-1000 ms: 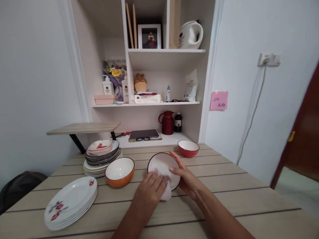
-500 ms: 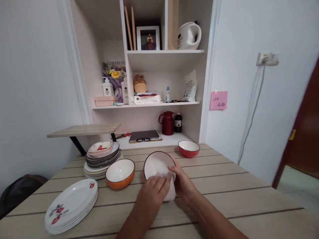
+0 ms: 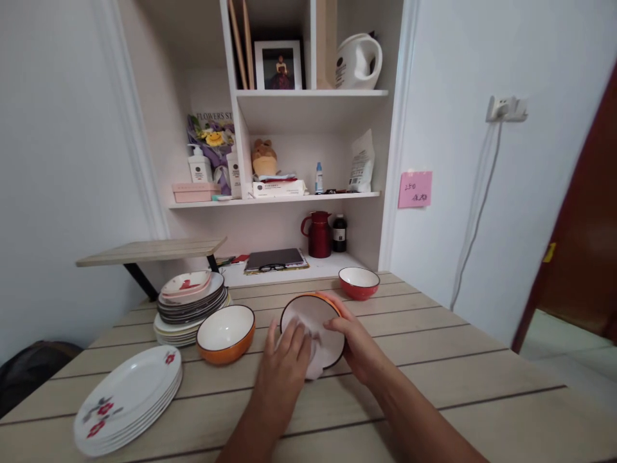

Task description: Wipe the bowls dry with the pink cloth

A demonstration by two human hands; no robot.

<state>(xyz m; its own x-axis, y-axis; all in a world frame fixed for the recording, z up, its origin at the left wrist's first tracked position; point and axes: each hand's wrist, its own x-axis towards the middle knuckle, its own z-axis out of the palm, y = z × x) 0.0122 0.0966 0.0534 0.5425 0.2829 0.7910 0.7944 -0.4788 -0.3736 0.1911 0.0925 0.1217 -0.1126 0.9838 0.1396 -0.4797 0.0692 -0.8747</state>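
My right hand (image 3: pixel 355 341) grips the right rim of a bowl (image 3: pixel 322 312) with a white inside, a dark rim and an orange outside, its thumb over the edge. The bowl is tilted toward me above the table. My left hand (image 3: pixel 287 363) presses a pale cloth (image 3: pixel 315 368) against the inside of the bowl, and part of the cloth hangs over the near rim. A second orange bowl (image 3: pixel 226 331) stands upright to the left. Farther back on the right sits a red bowl (image 3: pixel 359 283).
White oval plates with red flowers (image 3: pixel 130 392) are stacked at front left. Behind them stands a pile of round plates (image 3: pixel 193 312) topped by small dishes, beside a raised wooden stand (image 3: pixel 152 251). A red jug (image 3: pixel 319 235) and a laptop (image 3: pixel 274 258) occupy the shelf at the back.
My left hand has moved with the cloth from the bowl's near rim deeper into its inside. The bowl has turned slightly, showing more orange outside. The whole view has shifted a little.
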